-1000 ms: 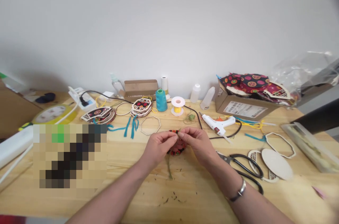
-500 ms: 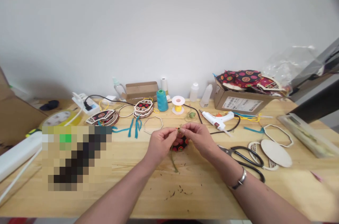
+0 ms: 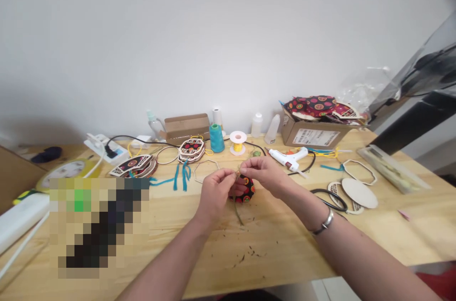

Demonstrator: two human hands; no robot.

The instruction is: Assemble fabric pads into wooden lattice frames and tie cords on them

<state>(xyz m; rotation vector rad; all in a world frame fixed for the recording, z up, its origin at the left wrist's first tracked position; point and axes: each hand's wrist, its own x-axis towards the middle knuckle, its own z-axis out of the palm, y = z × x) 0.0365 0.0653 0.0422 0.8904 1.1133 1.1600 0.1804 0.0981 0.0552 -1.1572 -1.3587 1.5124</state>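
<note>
A small rounded piece of black fabric with red and yellow motifs (image 3: 248,192) is held just above the table at the middle. My left hand (image 3: 218,191) is closed on it, thumb and forefinger pinched at its upper edge, other fingers behind. My right hand (image 3: 265,175) pinches a thin olive-green cord at that same edge, fingertips almost touching the left ones. One length of the olive cord (image 3: 239,213) hangs down over the table. What lies exactly between the fingertips is too small to make out.
A white glue gun (image 3: 290,157) and scissors (image 3: 333,200) lie to the right. Behind stand a teal thread cone (image 3: 216,138), a spool (image 3: 237,143) and a cardboard box of patterned fabric (image 3: 313,136). Wooden octagonal pieces (image 3: 191,149) are at left; dark scraps (image 3: 244,257) lie in front.
The view has shifted and turned slightly right. My hands stay together at the fabric piece, with small finger movements at its upper edge; the right forearm now covers part of the scissors.
</note>
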